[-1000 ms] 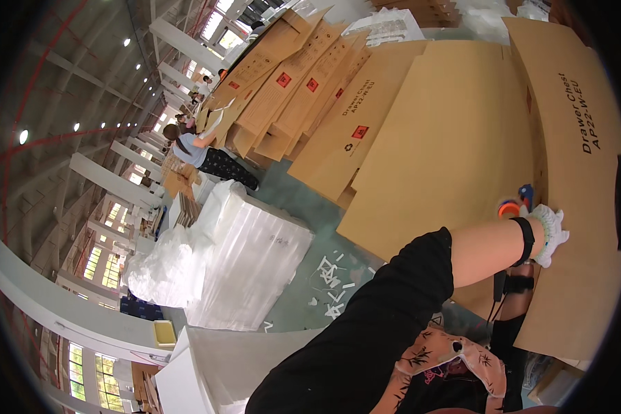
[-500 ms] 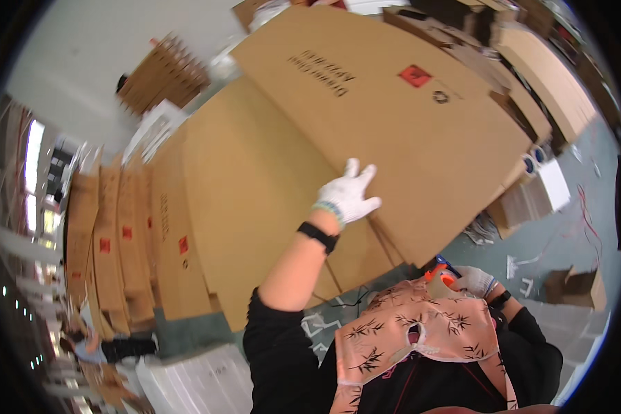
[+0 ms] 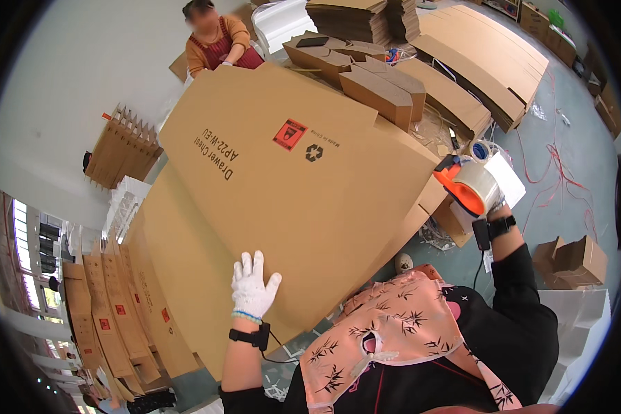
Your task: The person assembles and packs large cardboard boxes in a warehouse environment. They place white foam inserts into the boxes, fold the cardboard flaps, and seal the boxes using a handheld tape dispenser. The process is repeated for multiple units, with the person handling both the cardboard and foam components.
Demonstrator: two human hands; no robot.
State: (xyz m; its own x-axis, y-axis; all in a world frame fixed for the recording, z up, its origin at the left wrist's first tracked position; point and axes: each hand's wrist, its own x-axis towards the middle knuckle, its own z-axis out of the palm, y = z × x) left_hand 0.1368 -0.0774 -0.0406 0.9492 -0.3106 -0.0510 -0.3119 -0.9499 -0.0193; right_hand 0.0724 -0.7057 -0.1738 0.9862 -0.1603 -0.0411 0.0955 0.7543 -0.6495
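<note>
Head view: we are pressing our left hand (image 3: 253,286), in a white glove with its fingers (image 3: 257,263) spread, flat against 1 large flattened cardboard box (image 3: 290,207), which is lying directly under the palm and stretching away in front of us. Our right hand (image 3: 481,204) is gripping an orange tape dispenser (image 3: 466,185) at the box's right edge, fingers curling round its handle and mostly hidden. Beyond the box's far edge, a second person (image 3: 217,38) is standing beside stacked cardboard sheets (image 3: 486,58).
</note>
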